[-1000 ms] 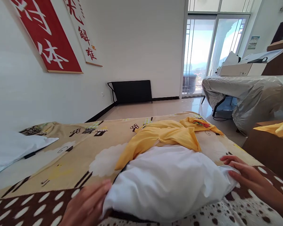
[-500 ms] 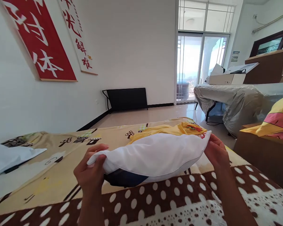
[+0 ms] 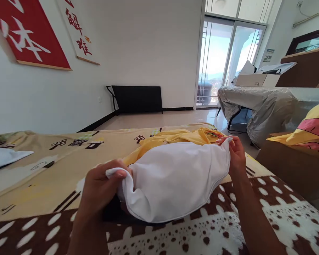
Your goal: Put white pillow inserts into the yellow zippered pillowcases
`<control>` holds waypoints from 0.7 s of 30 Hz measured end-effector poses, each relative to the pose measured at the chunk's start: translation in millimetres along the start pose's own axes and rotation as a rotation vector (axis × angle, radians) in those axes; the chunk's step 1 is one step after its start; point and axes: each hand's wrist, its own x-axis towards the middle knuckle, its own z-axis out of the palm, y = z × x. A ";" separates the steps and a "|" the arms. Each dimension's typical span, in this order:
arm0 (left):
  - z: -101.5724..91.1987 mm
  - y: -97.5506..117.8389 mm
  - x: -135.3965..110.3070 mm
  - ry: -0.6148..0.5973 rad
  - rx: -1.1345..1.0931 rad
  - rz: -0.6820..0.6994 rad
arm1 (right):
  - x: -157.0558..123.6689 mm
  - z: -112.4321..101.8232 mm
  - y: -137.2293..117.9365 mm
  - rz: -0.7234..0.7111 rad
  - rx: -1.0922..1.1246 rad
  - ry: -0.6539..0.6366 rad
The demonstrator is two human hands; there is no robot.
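A white pillow (image 3: pixel 175 177) is held over the bed, tilted with its right end higher. My left hand (image 3: pixel 101 187) pinches its near-left corner, fingers closed on the cloth. My right hand (image 3: pixel 235 154) grips its far-right corner, fingers closed too. A dark edge of the pillow shows under its left side. Behind the pillow a yellow garment (image 3: pixel 175 140) lies crumpled on the bedspread (image 3: pixel 42 177), which is tan with cartoon prints and brown with white dots near me.
Another white pillow (image 3: pixel 5 157) lies at the bed's left edge by the wall. A brown box (image 3: pixel 289 166) with a yellow-pink cushion (image 3: pixel 313 131) stands at the right. A covered table (image 3: pixel 260 102) with boxes is beyond, near the glass doors. A black rack (image 3: pixel 138 99) leans on the far wall.
Both hands took the pillow by its corners and lifted it off the bed. Since half a second ago the left end has dropped lower and nearer to me.
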 end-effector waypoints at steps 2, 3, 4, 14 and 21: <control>14.4 9.1 2.1 -0.261 0.097 -0.034 | -11.1 14.1 -4.9 -0.022 -0.039 -0.106; 23.9 12.7 3.2 -0.377 0.119 -0.047 | -18.0 21.5 -6.9 0.003 -0.056 -0.196; 34.7 15.3 3.9 -0.457 0.155 -0.052 | -25.4 28.9 -8.3 0.034 -0.062 -0.297; 76.0 18.2 -3.1 -0.303 -0.059 -0.015 | -64.2 71.7 -3.8 -0.024 -0.402 -0.723; 81.7 25.6 -4.5 -0.422 -0.023 -0.101 | -66.9 77.9 1.9 -0.124 -0.323 -0.561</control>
